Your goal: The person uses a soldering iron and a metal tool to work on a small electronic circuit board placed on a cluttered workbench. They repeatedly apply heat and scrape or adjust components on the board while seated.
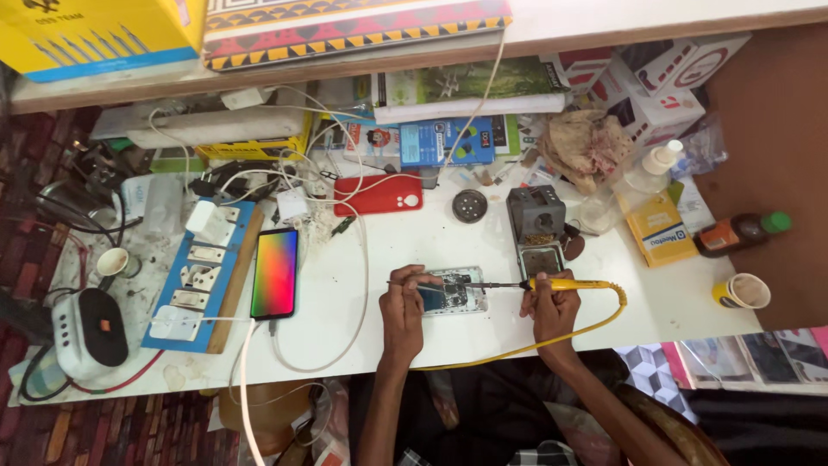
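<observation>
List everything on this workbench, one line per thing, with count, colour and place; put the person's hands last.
opened phone: 1, silver with bare circuitry, front centre of the white bench
soldering iron: 1, yellow handle and cord, tip over the opened phone
lit phone: 1, rainbow screen, left of centre
red phone case: 1, behind centre
power strip: 1, blue board with white sockets, left
iron stand: 1, grey, behind the iron
paper cups: 2, right edge and far left
brown bottle: 1, green cap, right
left hand: 1, steadying the phone, holding a thin tool
right hand: 1, gripping the iron
</observation>
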